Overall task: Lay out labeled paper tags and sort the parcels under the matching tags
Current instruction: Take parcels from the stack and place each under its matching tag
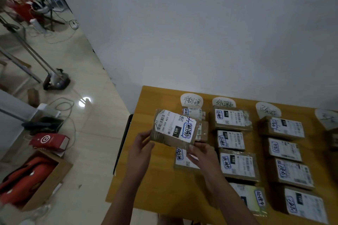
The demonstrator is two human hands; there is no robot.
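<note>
Four paper tags out along far edge of wooden table, handwriting on each; rightmost tag cut by frame edge. Laying-out step judged finished.

Already sorted, in columns running far to near under the tags:
- sorted parcels four deep under second tag from left
- four more under third tag
- at least three under leftmost tag, partly hidden behind the held one
- one seen in part under rightmost tag, rest of that column out of frame

In hand: taped brown parcel, raised off the table and tilted, label up, above far part of leftmost column. Left hand curled round its left near edge. Right hand pinching its right near corner, thumb on top. Nothing else held in either.

Blue-boxed handwriting on its label: similar to writing on leftmost tag. Judged to belong there, not certain at this sharpness. Likely spot: near end of that column.

Remaining: this parcel to set down. No unsorted heap seen on the table. Open cardboard box with red contents on floor at left; whether more parcels inside, cannot tell. Task judged close to done.
</note>
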